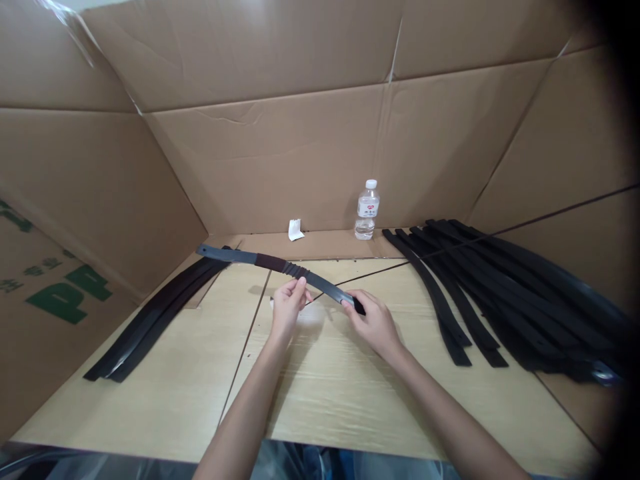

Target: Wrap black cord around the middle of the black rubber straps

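A long, slightly curved black strip (327,287) is held up at a slant above the table. Round its middle goes a dark brown wrapping (271,262), tight on the left and in spaced spiral turns on the right. My left hand (289,307) is closed in a pinch just under these turns, where a thin dark cord (370,272) runs into the fingers. That cord stretches taut from the upper right, passing behind the strip. My right hand (373,320) grips the strip's right end, thumb on top. The strip's left end, with a small hole, points to the back left.
Several black strips (500,293) lie fanned in a pile at right, under the cord. A few more strips (155,313) rest at left. A water bottle (367,212) and a crumpled white paper (295,231) stand at the back. Cardboard walls (270,160) surround the wooden table (175,400).
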